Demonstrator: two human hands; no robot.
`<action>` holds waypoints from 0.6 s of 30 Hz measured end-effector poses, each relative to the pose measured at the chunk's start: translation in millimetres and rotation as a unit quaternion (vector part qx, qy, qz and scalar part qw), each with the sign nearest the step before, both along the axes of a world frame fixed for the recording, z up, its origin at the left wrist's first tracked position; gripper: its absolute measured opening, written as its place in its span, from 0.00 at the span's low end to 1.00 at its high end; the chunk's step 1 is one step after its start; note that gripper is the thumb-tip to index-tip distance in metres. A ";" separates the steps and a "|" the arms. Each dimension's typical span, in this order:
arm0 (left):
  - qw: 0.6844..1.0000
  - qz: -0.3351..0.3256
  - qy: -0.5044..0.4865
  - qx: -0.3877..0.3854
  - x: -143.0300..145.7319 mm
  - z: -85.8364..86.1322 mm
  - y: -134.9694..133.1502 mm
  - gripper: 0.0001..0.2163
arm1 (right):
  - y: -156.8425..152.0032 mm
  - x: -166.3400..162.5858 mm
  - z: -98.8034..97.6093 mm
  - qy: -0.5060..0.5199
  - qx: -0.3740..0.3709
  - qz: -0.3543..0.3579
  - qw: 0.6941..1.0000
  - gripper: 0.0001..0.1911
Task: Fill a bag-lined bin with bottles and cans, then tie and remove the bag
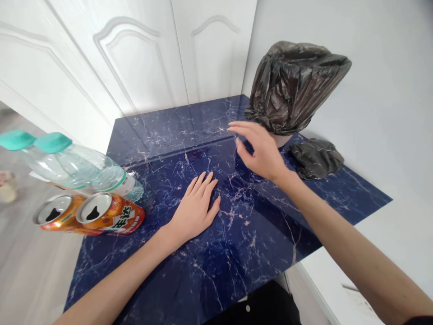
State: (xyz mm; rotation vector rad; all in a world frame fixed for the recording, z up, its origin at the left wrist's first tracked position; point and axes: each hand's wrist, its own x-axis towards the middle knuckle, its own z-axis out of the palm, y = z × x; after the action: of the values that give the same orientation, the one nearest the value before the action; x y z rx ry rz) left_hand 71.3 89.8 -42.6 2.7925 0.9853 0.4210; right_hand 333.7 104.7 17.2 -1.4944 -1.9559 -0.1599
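Note:
My left hand (195, 207) lies flat on the dark blue marble-patterned table (230, 253), fingers stretched out and nothing in them. Raised above the table, my right hand (259, 151) has its fingers apart and slightly curved, and it holds nothing. Just behind it stands a bin lined with a black plastic bag (291, 85); only a pale strip of the bin (281, 140) shows under the bag. To the right of that hand lies a crumpled black plastic bag (317, 158).
At the table's left edge stand two opened orange drink cans (130, 216) and two clear plastic bottles (113, 178) with turquoise caps. White panelled doors (138, 67) rise behind the table. A pale wall (382, 99) and a white surface (399, 234) are on the right.

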 end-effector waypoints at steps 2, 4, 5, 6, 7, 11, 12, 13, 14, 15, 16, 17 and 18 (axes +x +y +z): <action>1.000 0.001 -0.007 0.002 -1.4 -1.1 0.0 0.24 | -9.4 4.7 41.6 -0.031 0.066 -0.047 0.996 0.26; 1.000 0.005 -0.012 0.007 -2.7 -3.0 0.3 0.24 | -15.4 12.5 81.1 -0.041 0.165 -0.090 0.981 0.24; 1.000 0.006 -0.013 0.010 -3.4 -4.0 0.5 0.24 | -16.2 17.9 98.1 -0.041 0.215 -0.104 0.970 0.23; 1.000 0.007 -0.015 0.014 -4.0 -4.9 0.7 0.24 | -15.0 24.5 112.2 -0.041 0.253 -0.119 0.959 0.22; 1.000 0.006 -0.017 0.017 -4.6 -5.5 0.8 0.24 | -11.9 32.3 123.1 -0.041 0.270 -0.136 0.952 0.21; 0.999 0.003 -0.022 0.029 -7.9 -6.4 -0.3 0.24 | 13.4 68.8 134.0 -0.048 0.178 -0.220 0.958 0.24; 0.999 0.002 -0.024 0.032 -8.9 -6.4 -0.8 0.24 | 20.2 76.7 130.6 -0.043 0.143 -0.231 0.961 0.25; 0.999 0.003 -0.027 0.035 -9.8 -6.6 -1.2 0.24 | 26.2 83.1 126.0 -0.034 0.108 -0.236 0.965 0.26; 0.999 0.004 -0.031 0.037 -10.7 -6.8 -1.6 0.23 | 30.8 87.8 120.9 -0.027 0.081 -0.236 0.968 0.27; 0.999 0.005 -0.034 0.039 -11.4 -7.2 -1.9 0.23 | 34.0 90.7 115.8 -0.024 0.066 -0.234 0.970 0.27; 0.999 0.007 -0.037 0.040 -12.1 -7.5 -2.1 0.23 | 35.7 92.0 111.4 -0.028 0.052 -0.230 0.971 0.26; 0.998 0.009 -0.039 0.041 -12.8 -7.9 -2.3 0.23 | 36.1 92.0 107.8 -0.034 0.044 -0.228 0.972 0.26; 0.998 0.011 -0.041 0.041 -13.4 -8.0 -2.5 0.23 | 35.6 90.9 105.4 -0.038 0.040 -0.229 0.972 0.25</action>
State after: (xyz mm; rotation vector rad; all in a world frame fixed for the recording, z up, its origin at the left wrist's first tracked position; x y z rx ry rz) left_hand 58.0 87.3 -50.7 2.8130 1.0031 0.5859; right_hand 424.6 140.4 122.5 -1.8865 -1.6074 -0.4975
